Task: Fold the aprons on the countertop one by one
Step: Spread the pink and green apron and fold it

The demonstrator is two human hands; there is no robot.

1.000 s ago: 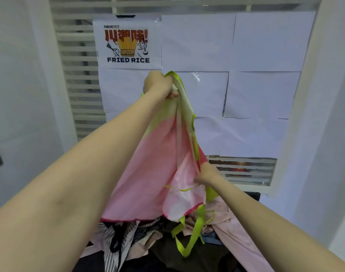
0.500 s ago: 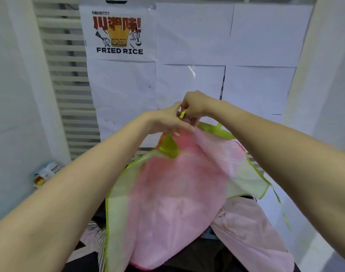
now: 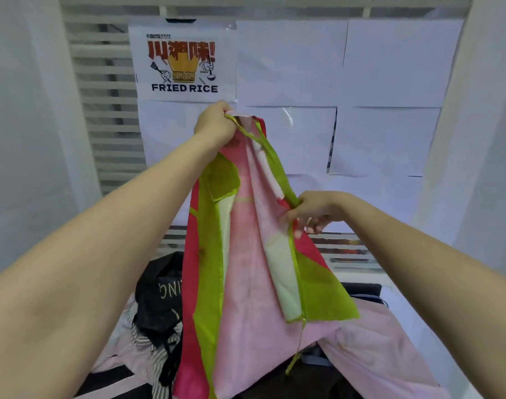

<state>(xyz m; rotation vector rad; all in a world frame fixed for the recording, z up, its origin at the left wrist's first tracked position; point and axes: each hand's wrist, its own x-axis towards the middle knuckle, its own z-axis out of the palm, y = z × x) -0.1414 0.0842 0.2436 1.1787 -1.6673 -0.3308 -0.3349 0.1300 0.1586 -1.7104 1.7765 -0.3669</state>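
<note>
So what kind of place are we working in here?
Probably a small food stall or kitchen service counter: a "FRIED RICE" poster hangs on a slatted shutter beside blank paper sheets, and aprons are heaped on the dark countertop.

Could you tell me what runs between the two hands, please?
In the head view, the pink apron's green-trimmed edge runs from left hand to right hand.

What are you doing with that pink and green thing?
A person is holding up a pink and green apron to fold it. The left hand grips its top, raised high, and the right hand pinches its green edge lower down. The apron hangs above a pile of other aprons on the countertop, so none of it is folded yet.
</note>
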